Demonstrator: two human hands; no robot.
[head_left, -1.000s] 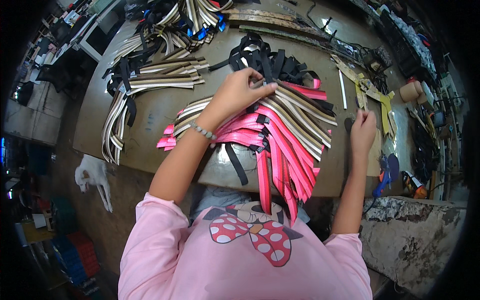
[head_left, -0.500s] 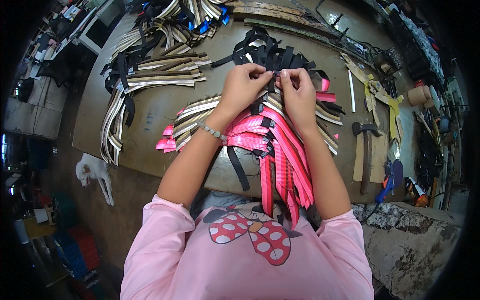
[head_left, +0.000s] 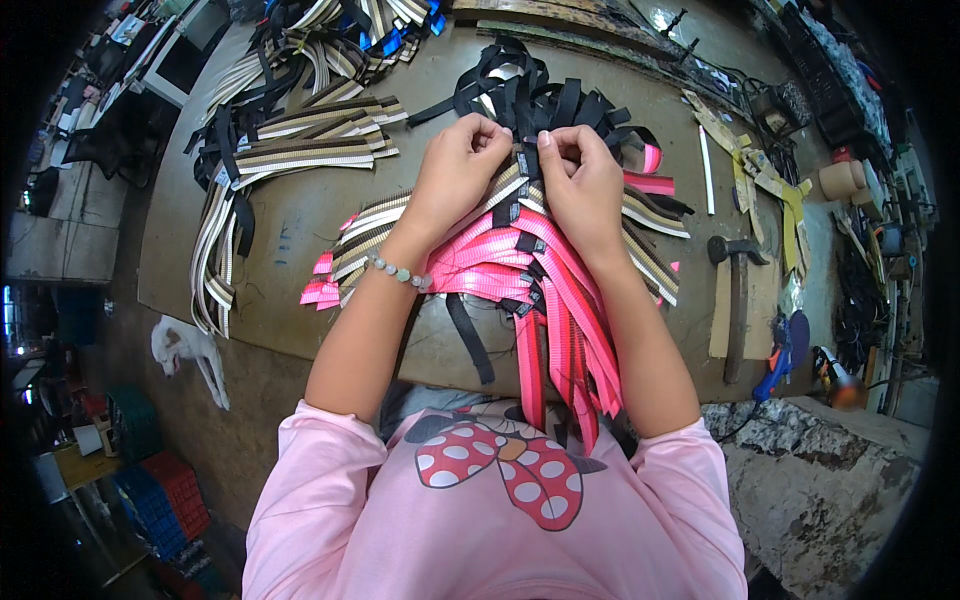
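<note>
Left hand point(head_left: 460, 170) and right hand point(head_left: 582, 178) pinch a black strap point(head_left: 526, 160) between them.

Both forearms reach in over the near edge of the surface point(head_left: 265, 290), slanting toward each other, wrists bent and knuckles up. The hands are close together but apart: each has its thumb closed against a curled forefinger, the left on the strap's left side, the right on its right, with the other fingers folded in. The strap is around the middle of the surface, a black strap tangle point(head_left: 560, 100) just beyond it, toward the far edge. Striped straps point(head_left: 375, 228) fan out beneath the wrists; pink straps point(head_left: 578, 320) lie nearer, some hanging over the near edge.
</note>
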